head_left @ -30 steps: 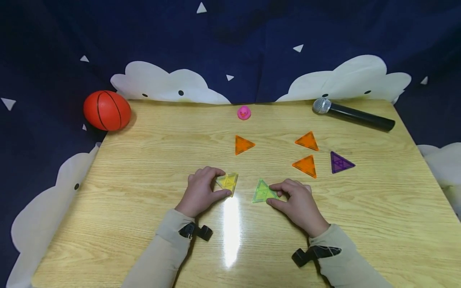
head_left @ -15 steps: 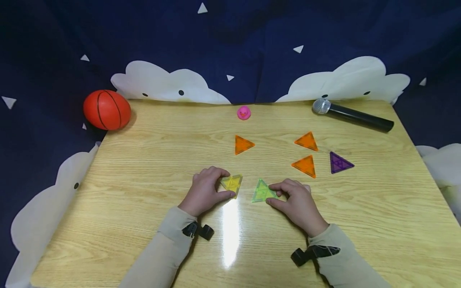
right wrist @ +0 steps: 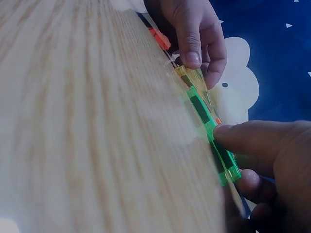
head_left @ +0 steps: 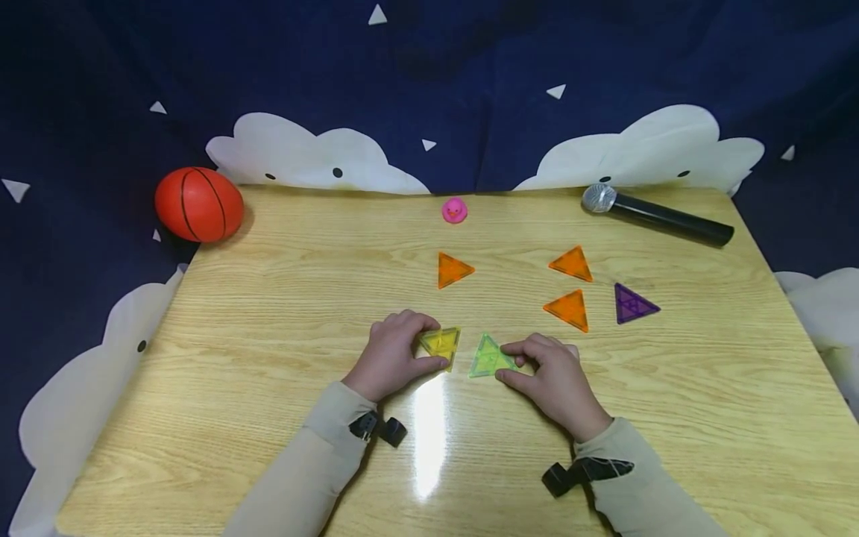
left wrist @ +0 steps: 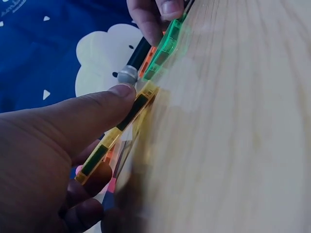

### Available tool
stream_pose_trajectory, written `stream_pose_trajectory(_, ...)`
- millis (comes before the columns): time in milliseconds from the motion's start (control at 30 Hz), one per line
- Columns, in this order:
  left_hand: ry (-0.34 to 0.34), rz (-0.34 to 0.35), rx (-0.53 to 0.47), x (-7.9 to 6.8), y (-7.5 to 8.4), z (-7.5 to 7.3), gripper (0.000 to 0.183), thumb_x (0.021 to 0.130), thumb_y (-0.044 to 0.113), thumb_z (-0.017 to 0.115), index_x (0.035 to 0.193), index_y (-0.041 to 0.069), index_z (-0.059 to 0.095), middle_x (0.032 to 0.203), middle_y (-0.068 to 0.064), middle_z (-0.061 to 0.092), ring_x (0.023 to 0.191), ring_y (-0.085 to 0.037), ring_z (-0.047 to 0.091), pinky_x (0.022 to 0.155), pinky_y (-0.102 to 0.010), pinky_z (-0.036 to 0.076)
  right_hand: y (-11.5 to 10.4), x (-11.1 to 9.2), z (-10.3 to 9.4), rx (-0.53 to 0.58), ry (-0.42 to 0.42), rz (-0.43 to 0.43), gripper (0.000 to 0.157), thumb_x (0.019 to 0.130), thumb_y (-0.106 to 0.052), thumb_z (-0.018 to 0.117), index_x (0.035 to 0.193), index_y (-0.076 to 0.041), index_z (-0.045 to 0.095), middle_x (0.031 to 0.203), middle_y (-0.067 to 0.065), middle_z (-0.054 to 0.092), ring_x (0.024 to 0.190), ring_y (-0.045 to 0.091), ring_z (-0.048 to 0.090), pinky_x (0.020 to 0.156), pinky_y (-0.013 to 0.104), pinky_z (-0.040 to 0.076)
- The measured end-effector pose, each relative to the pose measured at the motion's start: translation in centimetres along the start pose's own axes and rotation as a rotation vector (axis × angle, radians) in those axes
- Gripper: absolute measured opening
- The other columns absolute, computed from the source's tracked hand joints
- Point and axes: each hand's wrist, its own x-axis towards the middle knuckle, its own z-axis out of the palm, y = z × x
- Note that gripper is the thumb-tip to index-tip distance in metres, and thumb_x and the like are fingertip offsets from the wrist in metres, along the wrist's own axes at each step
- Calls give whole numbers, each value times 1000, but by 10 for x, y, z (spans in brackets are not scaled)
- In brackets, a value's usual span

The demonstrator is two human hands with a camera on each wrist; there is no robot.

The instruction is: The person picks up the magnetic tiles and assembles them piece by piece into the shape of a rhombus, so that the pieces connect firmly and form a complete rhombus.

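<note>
Plainly, the left hand is pinching a yellow tile, the right hand a green tile. Wrist views are showing edges; the head view, triangular faces.

My feed showed a wooden table. It bore a red ball at ten o'clock, a pink duck at twelve, a microphone at two.

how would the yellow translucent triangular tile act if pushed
The yellow translucent triangular tile is probably stiff, its edges straight, and likely light, being thin. Flat, it should slide across the wood-grain table rather than roll.
</note>
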Motion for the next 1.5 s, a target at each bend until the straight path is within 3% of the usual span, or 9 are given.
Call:
stream_pose_trajectory(433, -11, 27, -3, 5, 4, 4, 50, 78, 43, 85, 121, 24, 67, 107, 6, 67, 97, -16, 57, 81, -37, 34, 0, 0, 0, -3, -3, 7, 31, 78, -25, 87, 105, -13, 77, 79, -11, 59, 76, 14, 48, 78, 38, 25)
stream_pose_trajectory(800, -22, 45, -8, 10, 8, 9, 51, 79, 43, 84, 122, 22, 68, 122, 6, 69, 108, -17, 63, 83, -38, 34, 0, 0, -1, -9, -6, 5, 31, 79, -26, 87, 105, -13, 76, 79, -12, 58, 78, 14, 50, 79, 38, 26)
stream_pose_trajectory(1333, -26, 56, -60, 11, 11, 13, 47, 80, 41, 84, 120, 20, 70, 114, 7, 72, 95, -14, 62, 85, -36, 32, 1, 0, 0, -3, 1, -11, 29, 79, -26, 87, 102, -14, 76, 80, -10, 59, 76, 14, 49, 79, 38, 25)
stream_pose_trajectory(1500, 10, 40, -149, 10, 8, 14, 43, 83, 33, 83, 121, 19, 69, 94, 7, 69, 78, -10, 57, 82, -36, 31, 2, 0, 0, -7, -2, -10, 29, 78, -25, 87, 103, -15, 75, 80, -12, 59, 78, 13, 49, 80, 39, 26)
